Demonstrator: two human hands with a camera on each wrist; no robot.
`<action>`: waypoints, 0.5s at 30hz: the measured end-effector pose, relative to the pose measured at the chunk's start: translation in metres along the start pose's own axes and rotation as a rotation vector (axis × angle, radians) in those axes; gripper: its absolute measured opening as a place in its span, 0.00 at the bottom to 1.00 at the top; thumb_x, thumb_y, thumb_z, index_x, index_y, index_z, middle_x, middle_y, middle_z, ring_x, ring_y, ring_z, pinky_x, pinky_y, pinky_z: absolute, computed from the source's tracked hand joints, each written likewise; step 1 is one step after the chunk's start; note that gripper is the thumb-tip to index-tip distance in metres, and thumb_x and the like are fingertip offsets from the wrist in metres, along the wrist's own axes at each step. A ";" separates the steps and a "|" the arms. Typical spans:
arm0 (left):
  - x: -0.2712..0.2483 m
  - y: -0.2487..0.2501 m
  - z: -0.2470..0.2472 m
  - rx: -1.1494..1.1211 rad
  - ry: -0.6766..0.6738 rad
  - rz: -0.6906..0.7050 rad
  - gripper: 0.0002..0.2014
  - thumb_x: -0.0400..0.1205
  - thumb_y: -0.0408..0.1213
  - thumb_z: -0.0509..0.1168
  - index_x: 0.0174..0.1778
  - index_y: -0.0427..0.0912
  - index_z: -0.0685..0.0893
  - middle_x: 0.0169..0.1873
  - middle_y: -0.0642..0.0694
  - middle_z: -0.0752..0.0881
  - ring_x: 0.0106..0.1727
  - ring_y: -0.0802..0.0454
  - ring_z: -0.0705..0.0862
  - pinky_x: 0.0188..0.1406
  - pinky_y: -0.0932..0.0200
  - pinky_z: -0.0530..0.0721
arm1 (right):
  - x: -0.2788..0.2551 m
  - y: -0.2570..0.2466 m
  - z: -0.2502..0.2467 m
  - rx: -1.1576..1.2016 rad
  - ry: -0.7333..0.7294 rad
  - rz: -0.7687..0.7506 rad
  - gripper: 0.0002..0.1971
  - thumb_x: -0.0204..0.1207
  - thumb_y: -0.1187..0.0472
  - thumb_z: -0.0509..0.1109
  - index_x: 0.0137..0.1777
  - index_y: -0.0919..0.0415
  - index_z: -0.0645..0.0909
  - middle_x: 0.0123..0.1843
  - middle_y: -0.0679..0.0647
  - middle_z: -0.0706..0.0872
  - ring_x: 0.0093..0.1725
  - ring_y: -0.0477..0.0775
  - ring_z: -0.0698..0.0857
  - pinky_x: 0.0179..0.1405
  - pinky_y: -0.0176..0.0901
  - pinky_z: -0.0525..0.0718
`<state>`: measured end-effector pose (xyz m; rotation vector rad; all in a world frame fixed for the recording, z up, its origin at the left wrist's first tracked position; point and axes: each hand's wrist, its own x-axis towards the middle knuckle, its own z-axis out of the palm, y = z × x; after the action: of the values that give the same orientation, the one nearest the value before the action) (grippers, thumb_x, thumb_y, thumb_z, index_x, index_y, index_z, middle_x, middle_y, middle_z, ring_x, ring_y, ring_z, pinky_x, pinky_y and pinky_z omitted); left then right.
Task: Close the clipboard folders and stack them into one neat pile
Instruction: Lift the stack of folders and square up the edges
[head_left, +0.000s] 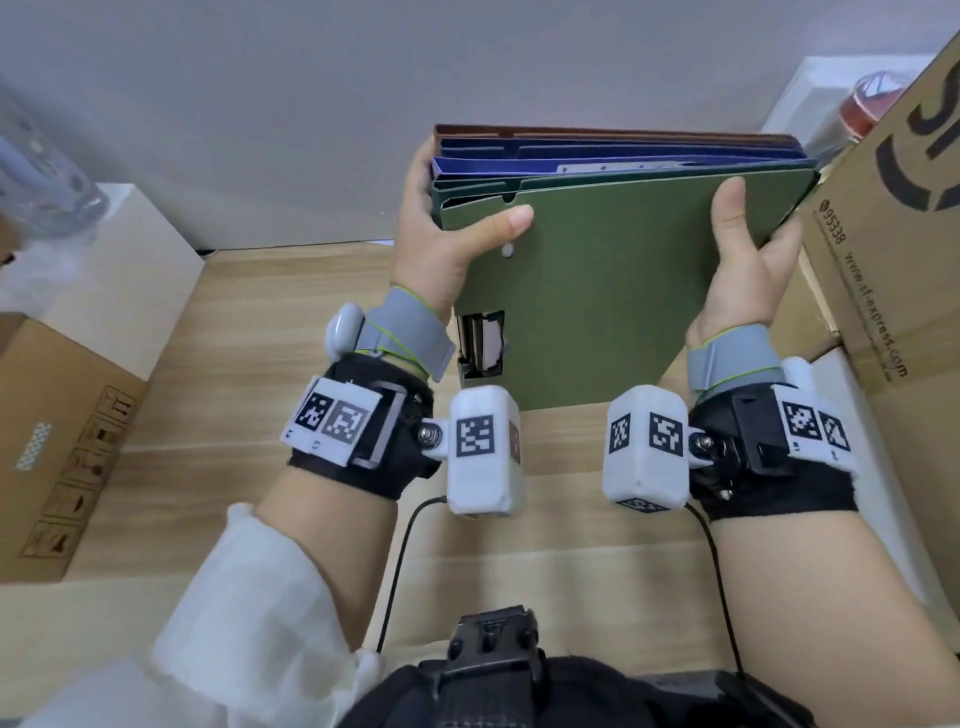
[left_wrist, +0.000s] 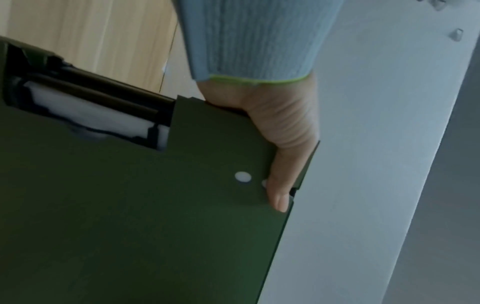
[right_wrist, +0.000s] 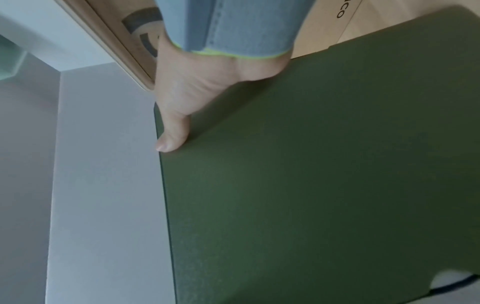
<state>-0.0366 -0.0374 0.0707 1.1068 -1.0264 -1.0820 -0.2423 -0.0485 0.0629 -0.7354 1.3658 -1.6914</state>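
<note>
— Where are the clipboard folders?
— Held up over the wooden counter, green one nearest, blue and brown behind. The left hand grips the left edge, thumb on the cover.
— And the right hand?
— It grips the right edge the same way, beside a cardboard box.

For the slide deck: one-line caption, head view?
Both hands, left hand and right hand, grip stacked clipboard folders upright above wooden table.

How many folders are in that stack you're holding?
3 by colour: a green folder nearest you, a blue folder behind it, a brown folder at the back. Each colour shows several edges, so more may be hidden.
</note>
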 end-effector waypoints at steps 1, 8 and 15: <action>0.000 0.001 0.001 -0.003 0.005 0.006 0.50 0.57 0.36 0.79 0.77 0.33 0.66 0.71 0.28 0.77 0.66 0.34 0.80 0.47 0.48 0.87 | 0.000 0.000 -0.001 -0.013 0.013 -0.016 0.34 0.75 0.52 0.70 0.78 0.60 0.60 0.76 0.48 0.70 0.77 0.47 0.67 0.72 0.33 0.63; 0.002 0.015 -0.005 0.225 -0.062 0.173 0.47 0.68 0.35 0.76 0.81 0.40 0.59 0.68 0.48 0.77 0.72 0.56 0.76 0.73 0.58 0.76 | 0.017 -0.025 0.005 -0.009 0.065 -0.082 0.11 0.79 0.47 0.62 0.54 0.50 0.79 0.58 0.40 0.81 0.58 0.35 0.77 0.69 0.36 0.69; -0.003 0.013 0.002 0.266 -0.004 0.221 0.39 0.67 0.48 0.72 0.74 0.44 0.69 0.68 0.50 0.74 0.74 0.53 0.73 0.79 0.57 0.68 | 0.024 -0.031 0.014 0.005 0.134 -0.139 0.13 0.72 0.61 0.65 0.27 0.52 0.69 0.31 0.44 0.68 0.31 0.42 0.66 0.28 0.25 0.67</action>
<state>-0.0370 -0.0329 0.0831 1.1698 -1.2904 -0.7861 -0.2500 -0.0735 0.0952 -0.7405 1.4292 -1.8812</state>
